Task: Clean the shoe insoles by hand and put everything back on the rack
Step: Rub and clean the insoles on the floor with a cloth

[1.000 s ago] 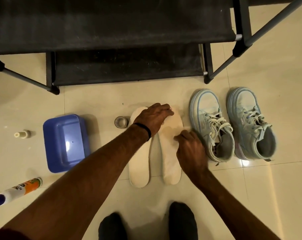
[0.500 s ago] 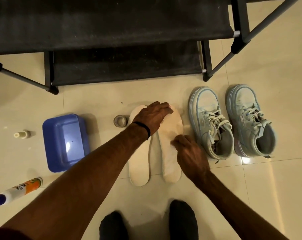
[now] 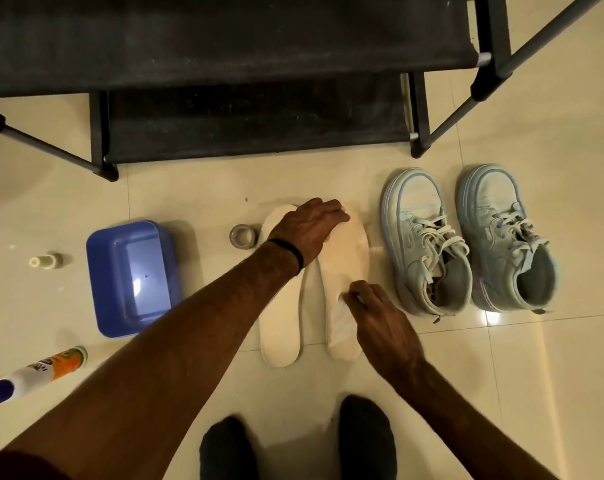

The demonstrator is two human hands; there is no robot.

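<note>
Pressing down on the toe end of the right insole, the left hand lies flat with its fingers fairly straight, a dark band at its wrist. The right hand rests lower on the same insole, its fingers curled; something pale shows under the fingertips, but whether it grips a cloth cannot be told. The left insole lies just beside the first, parallel to it and partly crossed by the left forearm. Both lie on the tiled floor.

Right of the insoles stand two pale blue shoes, laces loose, toes pointing to the black shoe rack, whose fabric shelves hold nothing visible. A small roll of tape sits close to the left insole's toe. Farther left is a blue plastic tub, then a small white bottle, and a spray bottle lying on its side near the frame's edge. Two dark-socked feet show at the bottom.
</note>
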